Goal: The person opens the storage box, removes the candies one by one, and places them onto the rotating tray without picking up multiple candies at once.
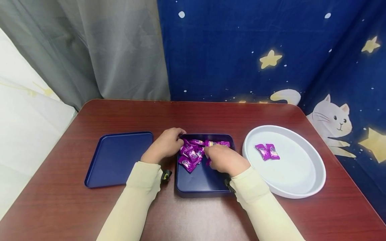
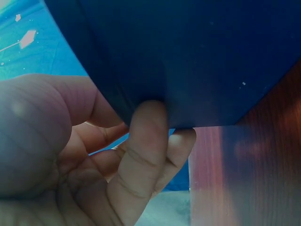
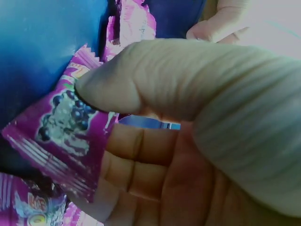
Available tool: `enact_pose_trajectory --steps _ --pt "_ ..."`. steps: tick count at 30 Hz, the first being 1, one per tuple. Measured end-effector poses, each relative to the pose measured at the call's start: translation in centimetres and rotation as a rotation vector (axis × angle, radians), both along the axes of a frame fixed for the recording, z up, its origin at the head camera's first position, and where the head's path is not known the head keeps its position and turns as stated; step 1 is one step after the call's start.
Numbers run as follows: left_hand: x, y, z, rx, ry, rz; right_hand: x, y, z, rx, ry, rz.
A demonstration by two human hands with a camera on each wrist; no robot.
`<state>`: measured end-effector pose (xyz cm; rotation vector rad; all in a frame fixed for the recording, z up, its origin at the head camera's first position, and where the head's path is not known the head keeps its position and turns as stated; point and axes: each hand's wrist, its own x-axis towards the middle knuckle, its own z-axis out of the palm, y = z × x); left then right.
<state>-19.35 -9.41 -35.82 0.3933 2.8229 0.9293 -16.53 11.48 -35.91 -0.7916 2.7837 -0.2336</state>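
My left hand [image 1: 165, 143] holds the far left corner of a dark blue rectangular box [image 1: 202, 193]. In the left wrist view its fingers [image 2: 148, 141] bend around the box's outer wall [image 2: 188, 61]. Purple wrapped candies [image 1: 190, 154] lie heaped in the far part of the box. Over the box's right side, my right hand [image 1: 227, 158] reaches in among them. The right wrist view shows its thumb and fingers pinching one purple candy [image 3: 66, 122] with dark berries printed on the wrapper. More candies [image 3: 40, 205] are close beneath that hand.
A round white tray [image 1: 320, 167] stands on the right, with two purple candies [image 1: 267, 152] side by side in it. On the left lies a flat blue lid [image 1: 120, 157]. All rest on a reddish-brown table [image 1: 199, 115], with curtains [image 1: 217, 50] behind.
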Motion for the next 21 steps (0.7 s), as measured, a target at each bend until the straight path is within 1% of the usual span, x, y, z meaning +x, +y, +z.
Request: enact_pose_trajectory --steps 6,11,18,21 --pt "0.0 0.0 0.0 -0.004 0.006 -0.006 0.1 0.1 0.4 -0.008 0.000 0.017" --pt "0.0 0.0 0.0 -0.007 0.007 -0.005 0.1 0.2 0.8 -0.025 0.002 0.001" --pt "-0.1 -0.1 -0.1 -0.009 0.002 -0.005 0.2 0.7 1.3 -0.027 0.102 0.037" --pt "-0.1 -0.1 -0.2 -0.008 0.001 -0.007 0.2 1.0 1.7 -0.041 0.113 0.044"
